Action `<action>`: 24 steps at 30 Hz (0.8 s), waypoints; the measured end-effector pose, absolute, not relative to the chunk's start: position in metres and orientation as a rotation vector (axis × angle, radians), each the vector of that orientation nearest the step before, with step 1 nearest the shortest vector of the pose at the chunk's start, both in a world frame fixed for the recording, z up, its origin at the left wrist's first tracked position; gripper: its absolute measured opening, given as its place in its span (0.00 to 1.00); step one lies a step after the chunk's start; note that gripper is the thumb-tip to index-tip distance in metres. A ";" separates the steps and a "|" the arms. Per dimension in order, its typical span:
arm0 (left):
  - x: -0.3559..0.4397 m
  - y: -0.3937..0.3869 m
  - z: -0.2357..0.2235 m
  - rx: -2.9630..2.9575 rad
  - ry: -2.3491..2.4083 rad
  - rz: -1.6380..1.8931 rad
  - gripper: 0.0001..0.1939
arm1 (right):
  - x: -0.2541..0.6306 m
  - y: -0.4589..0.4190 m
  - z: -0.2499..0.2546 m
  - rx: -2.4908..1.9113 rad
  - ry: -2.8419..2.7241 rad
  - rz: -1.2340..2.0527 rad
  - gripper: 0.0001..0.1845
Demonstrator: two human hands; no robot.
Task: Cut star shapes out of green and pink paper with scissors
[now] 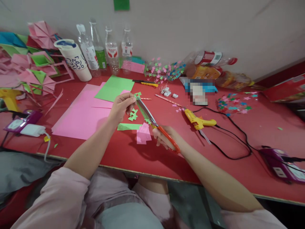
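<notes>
My right hand (pixel 165 136) grips orange-handled scissors (pixel 166 135), whose blades reach up and left. At their tip my left hand (pixel 124 103) pinches a small piece of green paper (pixel 137 95) between thumb and fingertips. The blades lie at or against this piece; I cannot tell whether they are cutting into it. Under the hands, several small green paper cutouts (pixel 132 114) lie on the red table (pixel 133 156). Beside them are a green paper strip (pixel 128 127) and small pink paper pieces (pixel 144 133).
Pink sheets (pixel 76 111) and a green sheet (pixel 115 88) lie to the left. A yellow glue gun (pixel 199 121) with a black cord rests at right, near a purple power strip (pixel 281 165). Plastic bottles (pixel 111 52) and a white tumbler (pixel 76 62) stand along the wall.
</notes>
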State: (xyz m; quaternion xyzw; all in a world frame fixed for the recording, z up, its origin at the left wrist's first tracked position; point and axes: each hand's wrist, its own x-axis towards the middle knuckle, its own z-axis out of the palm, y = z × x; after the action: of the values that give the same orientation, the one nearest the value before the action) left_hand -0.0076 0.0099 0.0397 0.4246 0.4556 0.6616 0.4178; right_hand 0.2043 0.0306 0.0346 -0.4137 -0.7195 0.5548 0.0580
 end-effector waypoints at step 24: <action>-0.010 0.011 0.039 1.116 1.223 1.705 0.07 | 0.204 0.034 0.030 -1.282 -2.151 1.676 0.26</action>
State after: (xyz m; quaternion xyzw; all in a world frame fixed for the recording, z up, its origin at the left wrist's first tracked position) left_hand -0.0104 0.0112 0.0388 0.4355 0.4775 0.6655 0.3734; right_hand 0.2044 0.0343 0.0305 -0.4246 -0.7123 0.5552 0.0642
